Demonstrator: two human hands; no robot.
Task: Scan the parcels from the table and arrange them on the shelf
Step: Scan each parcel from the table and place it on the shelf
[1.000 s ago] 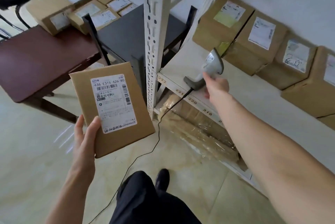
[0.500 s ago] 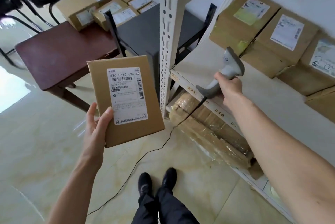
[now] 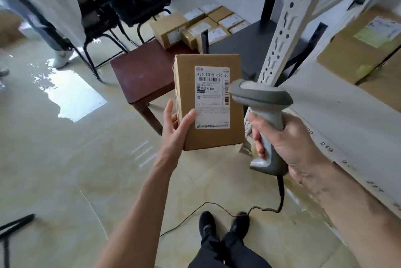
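My left hand point(image 3: 176, 131) holds a brown cardboard parcel point(image 3: 188, 103) upright from its lower left corner, the white shipping label facing me. In my right hand point(image 3: 288, 144) is a grey corded barcode scanner point(image 3: 263, 107), its head right beside the label's right edge, over the vertical barcode. More labelled parcels point(image 3: 201, 27) lie at the far end of the dark red table point(image 3: 145, 72). On the white shelf point(image 3: 338, 111) at the right stand larger boxes point(image 3: 360, 44).
A white slotted shelf upright point(image 3: 288, 20) rises just behind the scanner. A black stand point(image 3: 256, 46) sits between table and shelf. Black chairs point(image 3: 130, 1) and another person's legs point(image 3: 52, 35) are at the far left. The scanner cable point(image 3: 238, 213) trails over the tiled floor by my feet.
My right hand has lifted the scanner off the shelf edge and brought it left to the parcel's label. The parcel has turned more upright. My view has swung left.
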